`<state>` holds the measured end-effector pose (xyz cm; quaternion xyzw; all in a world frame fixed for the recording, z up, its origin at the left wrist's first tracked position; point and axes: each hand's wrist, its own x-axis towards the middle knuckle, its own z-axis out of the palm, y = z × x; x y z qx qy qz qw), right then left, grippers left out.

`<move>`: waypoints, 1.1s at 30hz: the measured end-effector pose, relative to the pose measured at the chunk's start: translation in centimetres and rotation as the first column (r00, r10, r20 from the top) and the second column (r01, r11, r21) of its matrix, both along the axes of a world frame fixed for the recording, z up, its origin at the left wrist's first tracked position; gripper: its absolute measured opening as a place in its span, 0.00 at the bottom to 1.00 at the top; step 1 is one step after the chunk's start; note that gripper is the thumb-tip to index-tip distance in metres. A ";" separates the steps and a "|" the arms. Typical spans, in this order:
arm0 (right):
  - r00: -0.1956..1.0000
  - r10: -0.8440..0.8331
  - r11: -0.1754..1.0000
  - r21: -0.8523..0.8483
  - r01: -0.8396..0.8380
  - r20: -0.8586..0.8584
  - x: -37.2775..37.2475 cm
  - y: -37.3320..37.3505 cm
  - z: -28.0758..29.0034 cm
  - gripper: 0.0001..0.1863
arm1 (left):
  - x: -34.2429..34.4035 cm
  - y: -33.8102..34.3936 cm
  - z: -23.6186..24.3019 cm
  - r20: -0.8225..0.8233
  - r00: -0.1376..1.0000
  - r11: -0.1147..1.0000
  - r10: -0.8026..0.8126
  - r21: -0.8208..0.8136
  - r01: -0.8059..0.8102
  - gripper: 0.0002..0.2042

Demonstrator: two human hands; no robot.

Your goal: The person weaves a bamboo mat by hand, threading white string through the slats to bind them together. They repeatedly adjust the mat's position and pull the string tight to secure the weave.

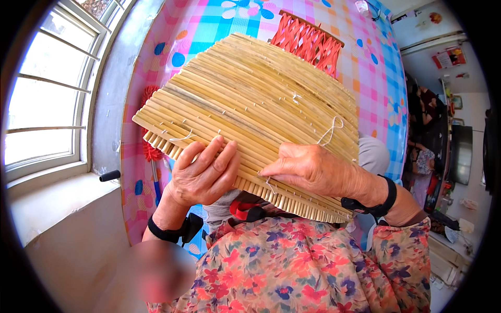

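Note:
A broad mat of yellow-brown stalks (250, 99), probably reed or bamboo, lies tilted across my lap, its rows of cut ends toward me. White thread ties show in lines across it. My left hand (206, 172) is closed on its near edge, fingers curled over the upper face. A white thread (182, 136) lies loose just beyond those fingers. At the same edge my right hand (308, 167) pinches a white string (270, 185), whose end dangles below the fingertips. Another loop of white string (332, 130) rises behind the right hand. The thumbs are partly hidden.
Under the mat spreads a checked, flowered sheet (376, 78). A red woven-strip piece with a wooden bar (310, 41) lies beyond the mat. A red shaggy brush head (152, 153) sits at left, near a barred window (49, 94). People (422, 156) appear small at far right.

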<state>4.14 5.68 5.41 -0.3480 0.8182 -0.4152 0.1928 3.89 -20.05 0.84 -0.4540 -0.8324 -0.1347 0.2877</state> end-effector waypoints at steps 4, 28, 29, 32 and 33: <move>0.999 0.037 0.999 0.013 -0.037 -0.019 -0.3 0.0 0.2 0.10 | 0.2 -0.1 0.0 0.006 1.000 1.000 0.014 -0.015 -0.014 0.09; 0.987 0.158 0.987 0.041 -0.157 -0.042 -1.5 0.0 0.9 0.14 | 0.5 0.0 0.3 0.012 1.000 0.999 0.025 -0.039 -0.024 0.09; 0.983 0.174 0.982 0.084 -0.168 -0.063 -1.6 -0.1 1.4 0.13 | 0.5 0.1 0.4 0.008 1.000 0.999 0.021 -0.036 -0.020 0.09; 0.969 0.226 0.957 0.212 -0.200 -0.103 -2.1 -0.9 3.6 0.09 | 0.4 0.3 0.9 0.016 1.000 0.999 0.016 -0.032 -0.016 0.09; 0.966 0.240 0.945 0.254 -0.208 -0.102 -2.2 -1.2 4.5 0.06 | 0.4 0.4 1.1 0.011 1.000 1.000 0.013 -0.028 -0.012 0.09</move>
